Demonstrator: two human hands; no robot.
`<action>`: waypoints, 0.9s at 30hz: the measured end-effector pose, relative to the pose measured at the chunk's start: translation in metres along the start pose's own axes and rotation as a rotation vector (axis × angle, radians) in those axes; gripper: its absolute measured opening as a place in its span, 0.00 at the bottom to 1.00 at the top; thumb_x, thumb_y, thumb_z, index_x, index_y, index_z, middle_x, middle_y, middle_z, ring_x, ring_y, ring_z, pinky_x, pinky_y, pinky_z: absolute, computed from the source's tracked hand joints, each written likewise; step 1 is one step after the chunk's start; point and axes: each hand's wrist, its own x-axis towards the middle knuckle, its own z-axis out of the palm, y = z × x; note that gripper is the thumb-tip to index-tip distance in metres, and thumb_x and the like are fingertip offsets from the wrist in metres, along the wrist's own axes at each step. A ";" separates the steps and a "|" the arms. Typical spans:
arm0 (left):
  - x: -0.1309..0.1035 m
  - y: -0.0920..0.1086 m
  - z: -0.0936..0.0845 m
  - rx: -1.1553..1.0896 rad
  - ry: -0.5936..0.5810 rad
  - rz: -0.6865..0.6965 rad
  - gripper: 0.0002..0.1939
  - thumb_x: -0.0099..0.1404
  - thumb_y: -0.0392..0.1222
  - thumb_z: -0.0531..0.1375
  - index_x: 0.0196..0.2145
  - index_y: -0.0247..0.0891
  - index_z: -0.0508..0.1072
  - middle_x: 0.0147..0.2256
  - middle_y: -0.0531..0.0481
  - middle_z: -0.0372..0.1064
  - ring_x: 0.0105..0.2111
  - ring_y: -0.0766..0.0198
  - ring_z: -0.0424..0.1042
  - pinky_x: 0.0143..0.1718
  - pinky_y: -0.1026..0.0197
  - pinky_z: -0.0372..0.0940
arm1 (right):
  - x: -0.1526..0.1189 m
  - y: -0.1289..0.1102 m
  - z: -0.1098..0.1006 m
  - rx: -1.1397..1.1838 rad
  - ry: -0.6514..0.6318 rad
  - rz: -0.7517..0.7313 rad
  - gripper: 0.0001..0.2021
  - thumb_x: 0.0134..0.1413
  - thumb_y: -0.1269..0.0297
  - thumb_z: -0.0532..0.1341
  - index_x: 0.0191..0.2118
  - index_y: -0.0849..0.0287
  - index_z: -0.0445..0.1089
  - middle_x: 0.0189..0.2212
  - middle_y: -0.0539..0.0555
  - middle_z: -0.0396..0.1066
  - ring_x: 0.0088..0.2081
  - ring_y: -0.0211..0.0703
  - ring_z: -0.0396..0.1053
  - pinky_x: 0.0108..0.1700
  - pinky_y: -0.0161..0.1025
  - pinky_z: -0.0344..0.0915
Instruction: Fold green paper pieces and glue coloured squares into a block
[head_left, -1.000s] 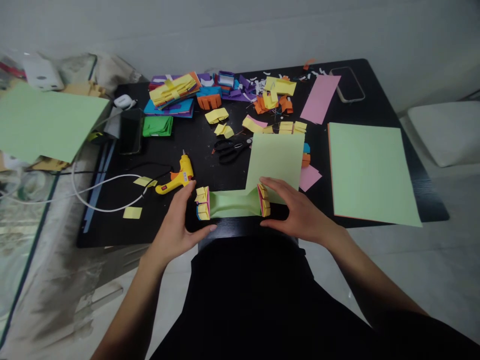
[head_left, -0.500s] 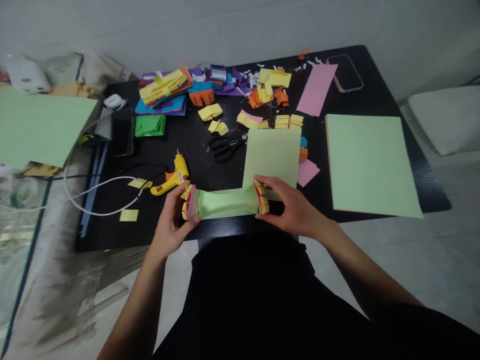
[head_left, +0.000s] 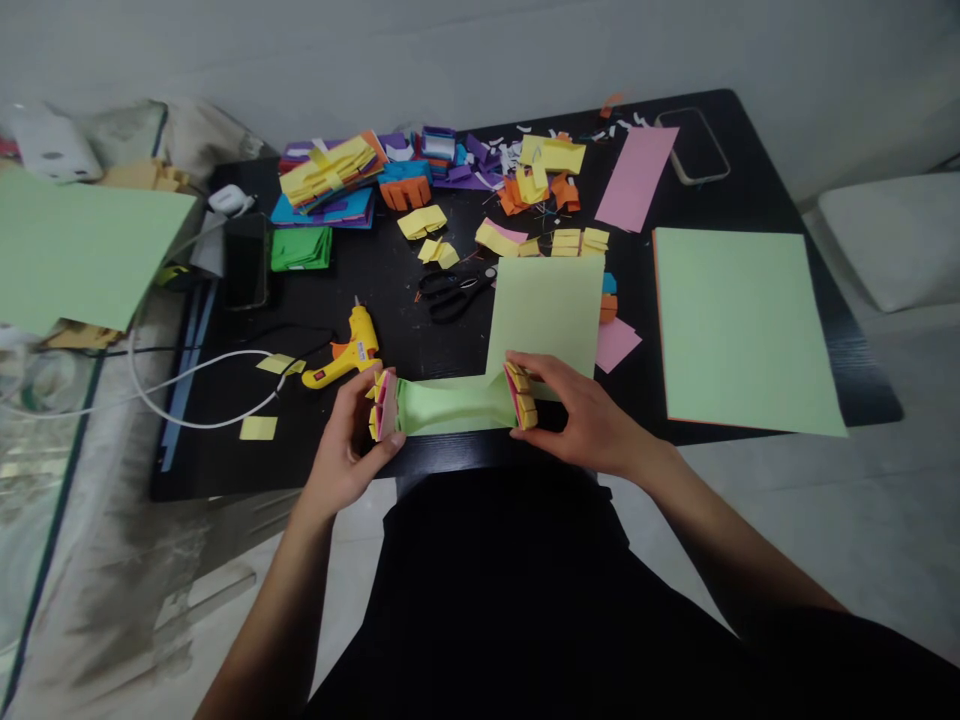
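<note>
A light green paper piece [head_left: 457,403] spans between two folded yellow-and-pink ends at the table's front edge. My left hand [head_left: 351,440] grips the left folded end [head_left: 384,405], thumb below and fingers above. Around the right folded end [head_left: 523,395], my right hand [head_left: 574,410] is closed in the same way. Behind the right end lies a pale yellow-green sheet [head_left: 551,310]. A yellow glue gun [head_left: 352,350] rests just beyond my left hand.
Black scissors [head_left: 454,293] lie mid-table. Large light green sheets [head_left: 742,330] are at the right, near a pink strip [head_left: 637,180] and a phone [head_left: 694,148]. Folded papers [head_left: 330,175] and scraps line the back. A white cable [head_left: 202,425] loops at the left.
The left folded end and my left hand have shifted very slightly to the right. My right hand keeps its hold, almost unmoved.
</note>
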 end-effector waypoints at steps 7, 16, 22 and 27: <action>0.003 0.003 0.002 0.036 -0.021 0.047 0.41 0.69 0.48 0.68 0.73 0.47 0.56 0.69 0.36 0.62 0.68 0.44 0.67 0.68 0.38 0.64 | 0.004 -0.010 0.021 -0.109 0.104 -0.082 0.54 0.59 0.57 0.71 0.79 0.45 0.35 0.74 0.64 0.51 0.76 0.68 0.50 0.73 0.73 0.56; 0.008 0.008 0.016 0.216 -0.031 0.106 0.47 0.67 0.45 0.68 0.75 0.45 0.49 0.68 0.36 0.62 0.68 0.43 0.65 0.70 0.36 0.60 | 0.013 -0.013 0.051 -0.179 0.224 -0.098 0.46 0.69 0.70 0.58 0.79 0.43 0.27 0.70 0.63 0.59 0.71 0.62 0.60 0.71 0.67 0.62; 0.015 0.005 0.022 0.342 -0.047 0.154 0.49 0.63 0.40 0.67 0.75 0.45 0.49 0.59 0.38 0.66 0.56 0.45 0.71 0.61 0.37 0.68 | 0.018 -0.012 0.051 -0.242 0.135 -0.119 0.47 0.68 0.67 0.59 0.79 0.46 0.25 0.64 0.63 0.66 0.66 0.62 0.66 0.70 0.67 0.62; 0.021 0.009 0.026 0.408 -0.150 0.225 0.47 0.64 0.40 0.66 0.75 0.44 0.50 0.61 0.36 0.64 0.60 0.42 0.67 0.63 0.34 0.64 | 0.021 -0.011 0.051 -0.295 0.039 -0.163 0.45 0.70 0.64 0.59 0.80 0.48 0.28 0.69 0.64 0.61 0.72 0.60 0.60 0.75 0.67 0.55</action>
